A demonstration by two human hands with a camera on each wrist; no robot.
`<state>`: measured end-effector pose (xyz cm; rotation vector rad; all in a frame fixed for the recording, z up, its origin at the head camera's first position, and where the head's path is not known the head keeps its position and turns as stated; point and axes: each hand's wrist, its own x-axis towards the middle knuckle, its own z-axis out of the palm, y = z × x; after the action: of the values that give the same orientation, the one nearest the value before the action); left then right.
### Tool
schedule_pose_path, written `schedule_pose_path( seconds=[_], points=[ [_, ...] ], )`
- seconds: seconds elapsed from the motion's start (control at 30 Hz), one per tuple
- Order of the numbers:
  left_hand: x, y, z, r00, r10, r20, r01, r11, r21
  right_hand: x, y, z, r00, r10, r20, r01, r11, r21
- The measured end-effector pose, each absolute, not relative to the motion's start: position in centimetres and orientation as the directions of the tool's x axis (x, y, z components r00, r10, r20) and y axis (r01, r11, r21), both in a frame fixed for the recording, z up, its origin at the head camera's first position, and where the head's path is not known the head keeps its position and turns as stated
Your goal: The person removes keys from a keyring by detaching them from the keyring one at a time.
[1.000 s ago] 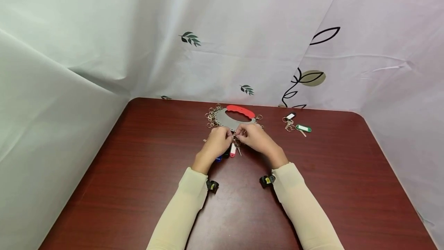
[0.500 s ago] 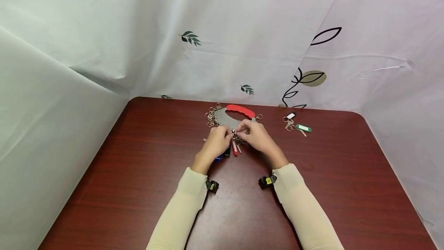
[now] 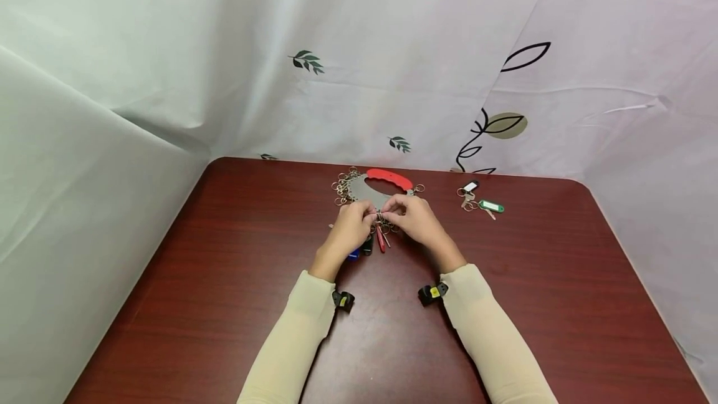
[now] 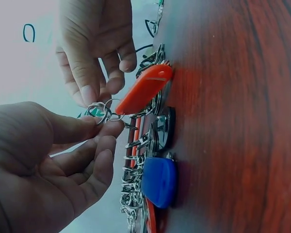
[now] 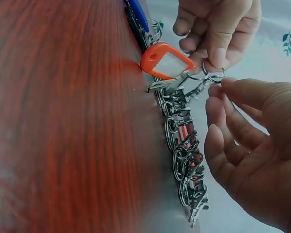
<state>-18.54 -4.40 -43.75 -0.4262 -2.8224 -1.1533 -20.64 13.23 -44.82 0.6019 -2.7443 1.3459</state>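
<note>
My left hand [image 3: 352,224] and right hand [image 3: 414,220] meet fingertip to fingertip at the front edge of a grey metal key holder plate [image 3: 364,191] with a red handle [image 3: 389,176]. Thumb and finger of each hand pinch small metal rings [image 4: 99,112] linked together. From these rings hang a red key tag [image 5: 172,64] with a white label and a silver key [image 5: 169,83]. The tag is tilted, close over the table in the left wrist view. Beside it a blue key tag [image 4: 159,182] and a black key tag [image 4: 166,128] hang off the holder.
Many rings and clips [image 3: 341,189] line the holder's left edge. To its right on the brown table [image 3: 561,279] lie a black key tag [image 3: 470,187] and a green key tag [image 3: 491,207], each with a key. A white curtain [image 3: 359,80] stands behind.
The red key tag has turned from showing its white label to nearly edge-on in the head view. My right fingers have shifted slightly at the rings; the left hand has barely moved.
</note>
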Motion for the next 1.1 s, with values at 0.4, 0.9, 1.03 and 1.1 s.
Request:
schedule_pose_path(
  seconds=[0.4, 0.9, 1.03, 1.1],
  points=[
    [-18.38, -4.39, -43.59, -0.963, 0.217, 0.162, 0.267, 0.658, 0.704, -20.72, 13.16, -44.75, -0.921, -0.349, 0.173, -0.349, 0.543, -0.764],
    [-18.28, -3.77, -43.51, -0.958, 0.114, 0.264, 0.27, 0.675, 0.686, -20.48, 12.85, -44.51, -0.945, -0.312, 0.1, -0.258, 0.522, -0.813],
    [-18.25, -3.71, -43.52, -0.961, 0.094, 0.259, 0.248, 0.705, 0.665, -20.52, 12.76, -44.59, -0.945, -0.315, 0.086, -0.246, 0.512, -0.823],
    [-18.22, -3.67, -43.51, -0.963, 0.088, 0.253, 0.238, 0.716, 0.657, -20.53, 12.69, -44.61, -0.945, -0.317, 0.084, -0.244, 0.511, -0.824]
  ],
)
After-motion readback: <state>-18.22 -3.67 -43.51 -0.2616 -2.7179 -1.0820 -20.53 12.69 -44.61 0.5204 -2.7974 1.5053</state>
